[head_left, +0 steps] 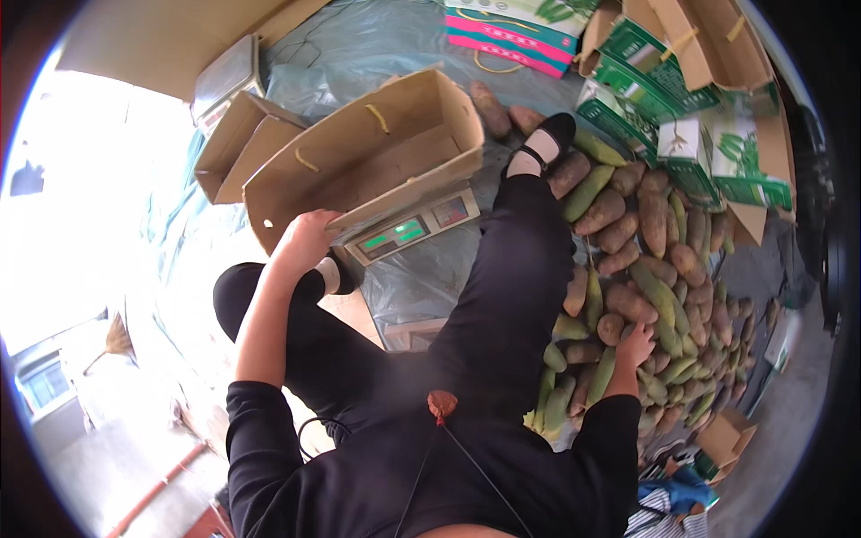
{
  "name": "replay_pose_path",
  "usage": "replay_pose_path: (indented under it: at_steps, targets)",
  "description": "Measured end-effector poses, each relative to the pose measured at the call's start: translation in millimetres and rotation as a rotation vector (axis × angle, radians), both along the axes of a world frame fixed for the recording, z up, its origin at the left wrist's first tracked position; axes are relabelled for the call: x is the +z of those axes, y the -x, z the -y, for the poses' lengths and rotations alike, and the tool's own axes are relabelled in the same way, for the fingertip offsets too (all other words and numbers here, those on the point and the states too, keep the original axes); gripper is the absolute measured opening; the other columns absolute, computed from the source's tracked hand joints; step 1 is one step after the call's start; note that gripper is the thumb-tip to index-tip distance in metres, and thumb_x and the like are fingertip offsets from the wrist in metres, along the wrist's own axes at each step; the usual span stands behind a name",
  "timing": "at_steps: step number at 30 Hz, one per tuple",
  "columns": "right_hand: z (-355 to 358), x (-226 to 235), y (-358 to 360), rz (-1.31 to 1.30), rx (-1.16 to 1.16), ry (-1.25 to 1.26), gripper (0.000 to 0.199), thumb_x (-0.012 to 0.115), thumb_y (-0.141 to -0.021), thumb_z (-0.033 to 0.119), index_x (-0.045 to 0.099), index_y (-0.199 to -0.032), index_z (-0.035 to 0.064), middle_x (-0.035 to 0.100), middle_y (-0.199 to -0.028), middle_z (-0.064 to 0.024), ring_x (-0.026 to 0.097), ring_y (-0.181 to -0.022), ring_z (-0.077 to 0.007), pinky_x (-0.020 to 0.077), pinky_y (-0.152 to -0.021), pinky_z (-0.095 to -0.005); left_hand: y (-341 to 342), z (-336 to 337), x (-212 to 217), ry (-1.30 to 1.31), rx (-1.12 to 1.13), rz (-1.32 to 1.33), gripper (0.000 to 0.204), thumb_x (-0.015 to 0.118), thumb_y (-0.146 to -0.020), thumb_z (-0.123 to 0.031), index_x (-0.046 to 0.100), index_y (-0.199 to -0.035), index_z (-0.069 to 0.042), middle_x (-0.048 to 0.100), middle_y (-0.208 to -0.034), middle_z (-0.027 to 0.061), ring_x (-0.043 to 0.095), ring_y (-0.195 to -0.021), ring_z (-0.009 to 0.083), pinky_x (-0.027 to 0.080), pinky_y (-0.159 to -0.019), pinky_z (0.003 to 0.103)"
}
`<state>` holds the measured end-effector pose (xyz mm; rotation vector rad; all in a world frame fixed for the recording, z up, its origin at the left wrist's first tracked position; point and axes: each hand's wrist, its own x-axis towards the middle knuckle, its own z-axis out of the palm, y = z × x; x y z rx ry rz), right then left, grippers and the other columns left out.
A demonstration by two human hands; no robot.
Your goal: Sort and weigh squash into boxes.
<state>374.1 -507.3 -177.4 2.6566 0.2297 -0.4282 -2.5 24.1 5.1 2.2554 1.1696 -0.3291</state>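
My left hand is closed on the near corner of an open brown cardboard box with yellow cord handles; its fingertips are over the edge. The box rests on a digital scale with a lit green display, and no goods show inside it. To my right, my right hand reaches down into a large heap of oblong vegetables, its fingers curled and partly hidden. Beside it are a stubby brown-skinned vegetable and a green cucumber-like one. What those fingers hold, if anything, cannot be made out.
A second brown box stands left of the scale. Green printed cartons are stacked at the far right, and pink-and-teal boxes lie at the back. Plastic sheeting covers the floor. My foot borders the heap.
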Motion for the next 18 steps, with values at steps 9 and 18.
replay_pose_path:
  at_steps: [9, 18]
  targets:
    - [-41, 68, 13, -0.017, -0.181, -0.277, 0.076, 0.075, -0.061, 0.010, 0.041, -0.129, 0.0108, 0.040, -0.124, -0.0169, 0.046, -0.112, -0.0374, 0.0449, -0.089, -0.0447, 1, 5, 0, -0.044, -0.063, -0.022, 0.031, 0.052, -0.078, -0.006, 0.062, -0.107, -0.006, 0.061, -0.100, 0.0168, 0.057, -0.096, 0.0339, 0.045, -0.086, 0.038]
    - [-135, 172, -3, -0.031, 0.140, -1.085, 0.072, 0.073, -0.064, 0.008, 0.043, -0.129, 0.0041, 0.041, -0.124, -0.0128, 0.047, -0.112, -0.0286, 0.0354, -0.098, -0.0378, 1, 3, -14, -0.089, -0.200, -0.074, 0.036, 0.050, -0.074, 0.000, 0.061, -0.107, -0.008, 0.062, -0.097, 0.0150, 0.058, -0.094, 0.0328, 0.046, -0.084, 0.040]
